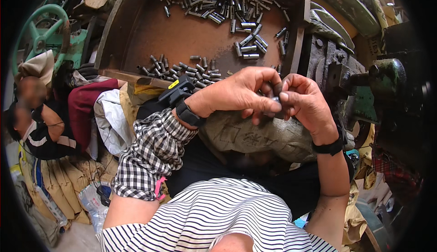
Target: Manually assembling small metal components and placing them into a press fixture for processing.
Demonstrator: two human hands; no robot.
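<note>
Above my lap, my left hand (pixel 252 91) and my right hand (pixel 304 98) meet with fingertips pinched together. Between them is a small grey metal piece (pixel 276 99), mostly covered by fingers, so its full shape cannot be made out. Just beyond stands a shallow wooden tray (pixel 154 31) with a reddish-brown bottom. Short metal tubes (pixel 191 73) lie in a cluster along its near side, close to my left wrist. Longer shiny metal tubes (pixel 249 49) are spread at the right, and a bigger heap of them (pixel 223 1) fills the far side.
A dark, greasy machine (pixel 364 79) stands close to my right hand. At the left are a green handwheel (pixel 45 35) and another person (pixel 48 120). A worn grey-green cloth (pixel 255 136) covers my lap, and yellowish sacks (pixel 63 183) lie at the lower left.
</note>
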